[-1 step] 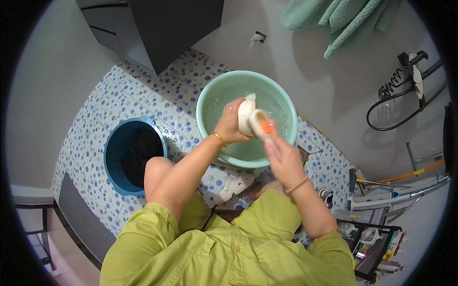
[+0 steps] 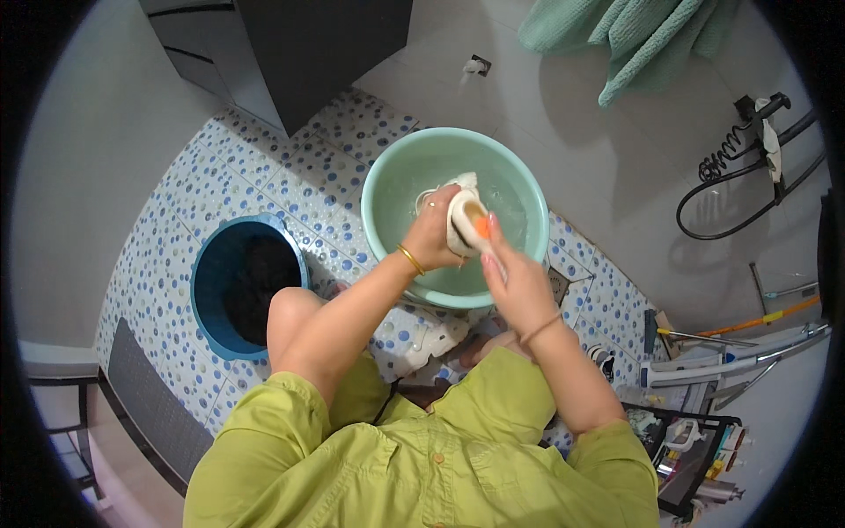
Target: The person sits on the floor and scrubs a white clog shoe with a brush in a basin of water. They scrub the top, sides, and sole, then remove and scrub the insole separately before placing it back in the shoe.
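Over a mint-green basin [image 2: 368, 207] of water, my left hand [image 2: 431, 236] is closed around a cream-white shoe [image 2: 459, 211], with a thin lace-like loop hanging beside it. My right hand [image 2: 521, 290] grips the pale handle of a scrub brush [image 2: 476, 222], its head marked with orange. The brush head lies against the shoe; its bristles are hidden. Both hands are above the near half of the basin, and part of the shoe is covered by my fingers.
A blue bucket [image 2: 199, 304] with dark contents stands at the left by my knee. On the right are a black-framed rack [image 2: 673, 506] of bottles and a sneaker [image 2: 602, 359]. Behind are a dark cabinet [image 2: 330, 53], a wall tap [image 2: 476, 66] and a hanging green towel [image 2: 651, 53].
The brush has shifted slightly over the shoe, and my right hand has moved a little with it. My left hand has turned slightly, keeping hold of the shoe.
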Demonstrator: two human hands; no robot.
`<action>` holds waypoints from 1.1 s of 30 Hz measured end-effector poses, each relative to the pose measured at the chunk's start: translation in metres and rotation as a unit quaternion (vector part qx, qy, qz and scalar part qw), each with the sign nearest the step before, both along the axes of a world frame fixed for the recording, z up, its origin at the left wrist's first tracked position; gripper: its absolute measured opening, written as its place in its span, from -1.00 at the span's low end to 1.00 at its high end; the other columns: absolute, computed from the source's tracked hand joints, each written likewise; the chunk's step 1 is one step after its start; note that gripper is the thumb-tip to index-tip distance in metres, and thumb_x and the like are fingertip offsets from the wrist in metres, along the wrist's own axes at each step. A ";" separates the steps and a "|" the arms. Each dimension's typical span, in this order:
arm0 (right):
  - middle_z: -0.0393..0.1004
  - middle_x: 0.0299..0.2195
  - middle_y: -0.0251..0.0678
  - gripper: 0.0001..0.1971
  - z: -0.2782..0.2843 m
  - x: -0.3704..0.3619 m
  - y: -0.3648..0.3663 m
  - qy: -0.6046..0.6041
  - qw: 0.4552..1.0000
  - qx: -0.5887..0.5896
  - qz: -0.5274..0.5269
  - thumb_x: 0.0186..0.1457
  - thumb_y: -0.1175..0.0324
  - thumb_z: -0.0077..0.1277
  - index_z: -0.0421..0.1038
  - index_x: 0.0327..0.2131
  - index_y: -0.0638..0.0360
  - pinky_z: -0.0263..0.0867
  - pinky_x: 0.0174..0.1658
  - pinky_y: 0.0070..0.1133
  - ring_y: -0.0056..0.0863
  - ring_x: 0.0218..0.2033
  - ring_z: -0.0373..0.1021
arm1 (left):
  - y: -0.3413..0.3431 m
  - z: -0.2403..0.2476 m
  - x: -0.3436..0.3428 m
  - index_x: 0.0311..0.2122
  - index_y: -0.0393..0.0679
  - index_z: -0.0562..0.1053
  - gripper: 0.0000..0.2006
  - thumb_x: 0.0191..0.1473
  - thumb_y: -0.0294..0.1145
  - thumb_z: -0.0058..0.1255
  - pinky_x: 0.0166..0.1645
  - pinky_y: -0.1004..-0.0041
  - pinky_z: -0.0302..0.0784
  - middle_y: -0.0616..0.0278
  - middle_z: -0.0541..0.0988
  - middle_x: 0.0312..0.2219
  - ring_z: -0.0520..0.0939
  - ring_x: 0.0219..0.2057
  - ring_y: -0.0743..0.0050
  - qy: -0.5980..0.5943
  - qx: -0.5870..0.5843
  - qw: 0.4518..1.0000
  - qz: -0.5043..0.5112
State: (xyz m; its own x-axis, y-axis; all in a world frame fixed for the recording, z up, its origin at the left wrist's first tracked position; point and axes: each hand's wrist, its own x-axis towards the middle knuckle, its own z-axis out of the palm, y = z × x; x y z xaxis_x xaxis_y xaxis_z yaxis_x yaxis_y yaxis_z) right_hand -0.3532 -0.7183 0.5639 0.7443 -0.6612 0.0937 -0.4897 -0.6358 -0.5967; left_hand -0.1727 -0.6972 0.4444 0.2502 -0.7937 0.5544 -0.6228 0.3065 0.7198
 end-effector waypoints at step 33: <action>0.40 -0.25 0.06 -0.51 -0.046 0.045 -0.075 0.049 0.987 0.076 -0.134 0.10 0.19 -0.23 0.07 0.11 0.07 0.25 -0.14 -0.43 -0.10 -0.19 0.36 | -0.001 -0.005 -0.010 0.08 -0.12 0.02 0.04 -0.62 -0.34 0.37 0.06 0.23 0.23 -0.05 0.22 -0.02 0.26 0.00 -0.09 -0.064 0.037 0.995 0.065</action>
